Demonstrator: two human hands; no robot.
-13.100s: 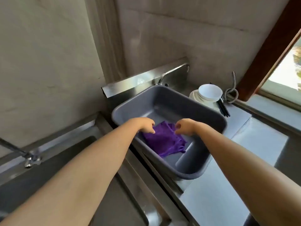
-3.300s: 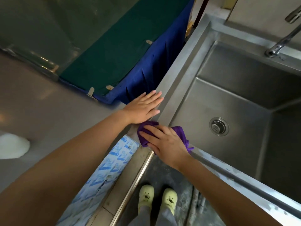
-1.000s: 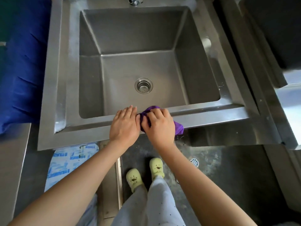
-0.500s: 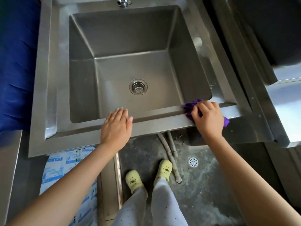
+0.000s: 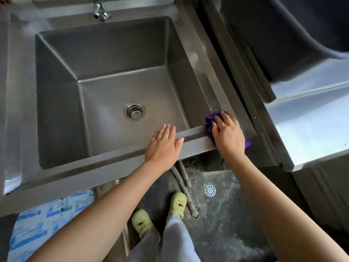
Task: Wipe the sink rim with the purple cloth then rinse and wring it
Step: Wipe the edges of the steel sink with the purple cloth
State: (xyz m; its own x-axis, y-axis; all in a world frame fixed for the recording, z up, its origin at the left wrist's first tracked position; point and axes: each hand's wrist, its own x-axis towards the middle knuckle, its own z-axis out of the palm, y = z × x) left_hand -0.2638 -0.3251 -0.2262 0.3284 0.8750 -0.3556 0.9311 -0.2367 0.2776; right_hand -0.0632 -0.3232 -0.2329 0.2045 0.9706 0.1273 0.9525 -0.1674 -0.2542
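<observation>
Filling most of the view from above, the steel sink is a deep square basin with a flat rim on all sides. To its right a steel desk carries a dark grey tub, only partly in frame. Below the sink the stained floor shows, with the person's two pale green clogs on it and two hoses running down from under the rim. A blue-and-white printed sheet lies at lower left.

The left hand rests flat on the front rim, fingers together and stretched toward the basin, its grip closed on nothing. The right hand presses down on the purple cloth at the front right corner of the rim, palm over it and fingers only loosely curved, pinning rather than clenching it. The cloth is bunched, peeking out at the fingertips and again by the wrist.

The tap sits at the back edge, the round drain in the basin floor, and a small white floor drain beside the hoses.
</observation>
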